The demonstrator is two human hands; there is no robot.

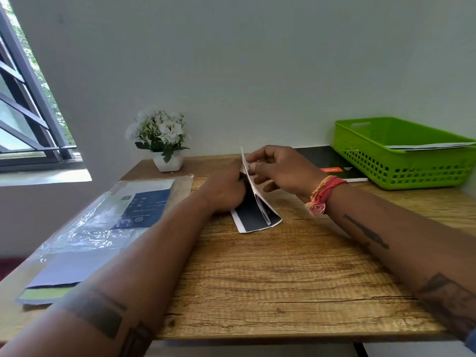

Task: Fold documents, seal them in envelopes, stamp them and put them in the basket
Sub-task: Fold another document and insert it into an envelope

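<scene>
Both hands, left hand (226,191) and right hand (280,168), are gripping and folding a document (253,204); the basket (365,155) is already holding envelopes (430,146), with sealing and stamping still ahead.

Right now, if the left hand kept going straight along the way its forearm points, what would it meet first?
Probably the folded document the left hand already grips; just past it are the right hand's fingers. Depth is unclear.

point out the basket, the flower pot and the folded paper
basket (371,161), head view, front lattice wall
flower pot (168,163), head view, white pot's front
folded paper (253,217), head view, dark printed face near the table
</scene>
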